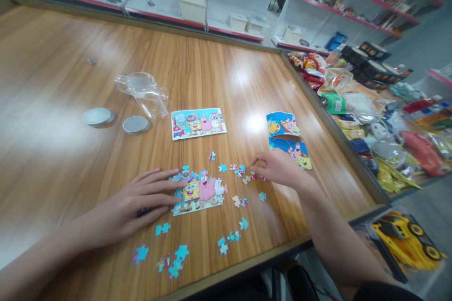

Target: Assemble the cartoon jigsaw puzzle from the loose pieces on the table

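Where it runs beneath the partly joined puzzle (201, 190) and on past it, desk (233, 75): wood-grained top with a raised border.
Shelving (243, 34): white with pinkish-red edge strips; well beyond the puzzle, past the desk's far border; bears assorted goods and pale boxes.
Packaged goods (339, 103): heaped well to the right of the puzzle, past the desk's right border.
Yellow toy vehicle (406, 240): to the right of the puzzle, on the person's side, outside the desk's border.
Clear plastic article (151, 99): beyond the puzzle and to its left; exact form unclear.
Left hand (136, 200): palm down, fingers extended and slightly parted, fingertips on the puzzle's left side; a dark blue item shows partly beneath, identity not determinable.
Right hand (277, 164): to the right of the puzzle, fingers bent, thumb and forefinger drawn together over small pieces; cannot tell whether one is gripped.
Puzzle condition: flat between the hands, cartoon figures showing, outline uneven.
Picture card (198, 123): flat, just beyond the puzzle, similar figures.
Blue cards (282, 124): two, beyond the puzzle and to its right; nearer one partly hidden by the right hand.
Grey discs (97, 116): two, beyond the puzzle and to its left.
Loose pieces (181, 251): mostly light blue, scattered right of the puzzle and on its near side; some interlocked.
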{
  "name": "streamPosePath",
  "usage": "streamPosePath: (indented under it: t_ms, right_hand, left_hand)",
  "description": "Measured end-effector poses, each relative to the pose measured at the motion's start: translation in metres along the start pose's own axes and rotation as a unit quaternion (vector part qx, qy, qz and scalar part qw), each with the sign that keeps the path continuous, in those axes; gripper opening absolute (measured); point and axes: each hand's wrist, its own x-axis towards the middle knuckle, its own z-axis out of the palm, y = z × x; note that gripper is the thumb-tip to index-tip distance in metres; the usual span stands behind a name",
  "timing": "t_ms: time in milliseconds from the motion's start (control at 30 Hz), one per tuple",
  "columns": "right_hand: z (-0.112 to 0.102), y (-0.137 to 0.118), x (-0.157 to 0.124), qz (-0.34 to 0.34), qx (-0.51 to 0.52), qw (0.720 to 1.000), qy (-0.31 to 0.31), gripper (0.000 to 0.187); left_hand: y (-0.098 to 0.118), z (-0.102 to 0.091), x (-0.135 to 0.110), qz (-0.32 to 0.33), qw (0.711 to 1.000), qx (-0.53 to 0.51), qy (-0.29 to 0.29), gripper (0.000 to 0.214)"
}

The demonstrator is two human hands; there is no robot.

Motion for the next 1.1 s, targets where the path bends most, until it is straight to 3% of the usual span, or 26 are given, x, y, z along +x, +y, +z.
streamPosePath:
  t_ms: [233, 400, 600, 1100]
  right_hand:
    - [0.013, -0.018, -0.002, -0.051, -0.006, 0.996, -0.075, 0.016]
    - [0.010, -0.012, -0.004, -0.048, -0.011, 0.995, -0.087, 0.022]
    - [0.008, -0.010, -0.004, -0.051, -0.001, 0.993, -0.110, 0.010]
    - [0.008, -0.015, -0.003, -0.065, 0.018, 0.986, -0.152, 0.014]
  left_hand:
    - [0.000, 0.001, -0.001, -0.002, 1.000, 0.007, -0.008, 0.037]
    - [0.003, 0.000, 0.001, -0.015, 1.000, -0.005, -0.006, 0.036]
    - [0.005, -0.002, 0.004, -0.009, 1.000, 0.004, -0.006, 0.035]
    - [0.002, 0.001, 0.001, -0.016, 1.000, 0.002, -0.013, 0.037]
